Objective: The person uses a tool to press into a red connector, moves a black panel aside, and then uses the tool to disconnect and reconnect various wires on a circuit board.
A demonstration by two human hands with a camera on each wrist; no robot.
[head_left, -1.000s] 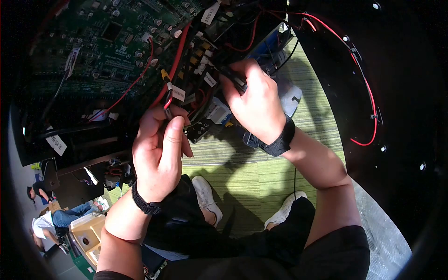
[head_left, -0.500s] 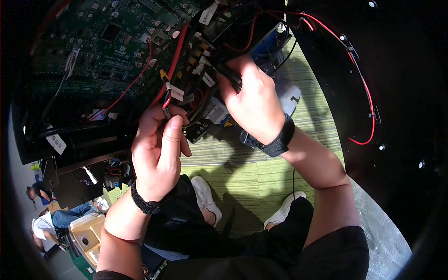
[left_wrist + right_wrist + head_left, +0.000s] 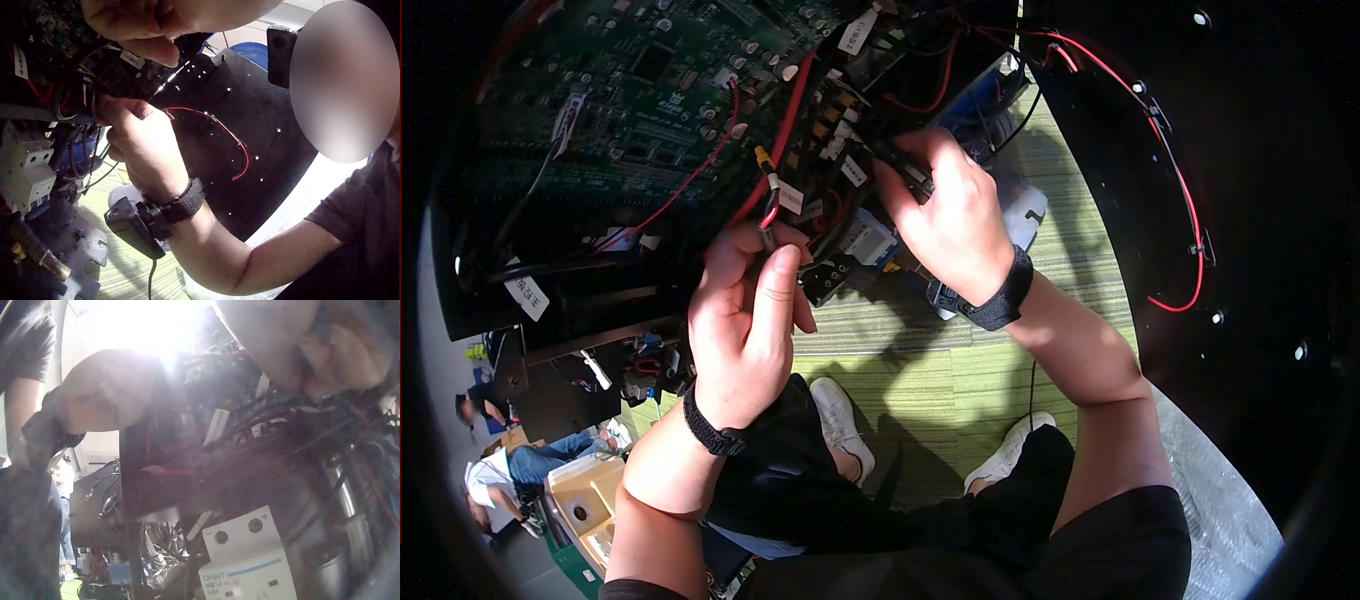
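Where our left hand works: just off the lower right corner of the green board (image 3: 625,165); our left hand (image 3: 745,315) pinches a lead (image 3: 770,213) between thumb and curled fingers.
Lead: red and pale wires, running up from our fingertips to a yellow plug (image 3: 763,157); a printed tag (image 3: 790,198) hangs beside it.
Right hand: our right hand (image 3: 953,220) has thumb and fingers closed on black cables (image 3: 900,163); exactly which ones, we cannot tell.
Cabinet: its dark frame (image 3: 565,349) holds the board in the upper left corner, a thick red cable (image 3: 793,105) along the board's right edge, then yellow and white connectors, with a breaker (image 3: 867,242) lower down, between our hands.
Panel: a black panel (image 3: 1270,200) stands at our right; a thin red wire (image 3: 1197,200) curves down it from the upper left corner, its end near the left edge.
Tub: beyond our left forearm we see a beige tub (image 3: 607,483); its contents are too small to make out.
Head view only: our white shoes (image 3: 840,425) on the green carpet (image 3: 910,380).
Left wrist only: the box of our wrist camera (image 3: 134,225) in full, and a blue round thing (image 3: 250,55) past the panel's upper edge.
Right wrist only: the breaker's print, "NB1Z" and "C63", readable; glare washes out the top.
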